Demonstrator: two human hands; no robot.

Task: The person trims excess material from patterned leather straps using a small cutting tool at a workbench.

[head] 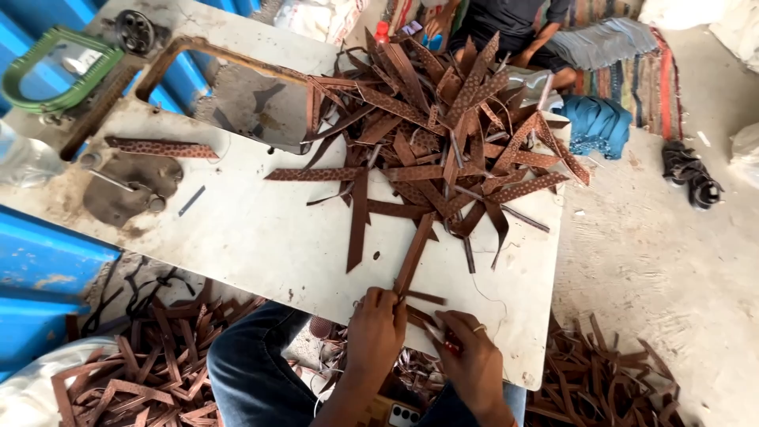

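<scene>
My left hand (373, 328) pinches one long brown patterned leather strap (413, 257) flat at the white worktable's (261, 237) edge, while my right hand (473, 360) grips a small red-handled tool (449, 343) close, best kept steady.

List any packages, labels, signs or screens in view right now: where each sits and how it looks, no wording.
White sack: top edge beyond the table, bulging, pale printed plastic.
White bag: right edge on the floor, pale, only partly in frame.
Small red-capped container: far table edge near the strap pile, too small to make out.
No signs or screens show.
</scene>
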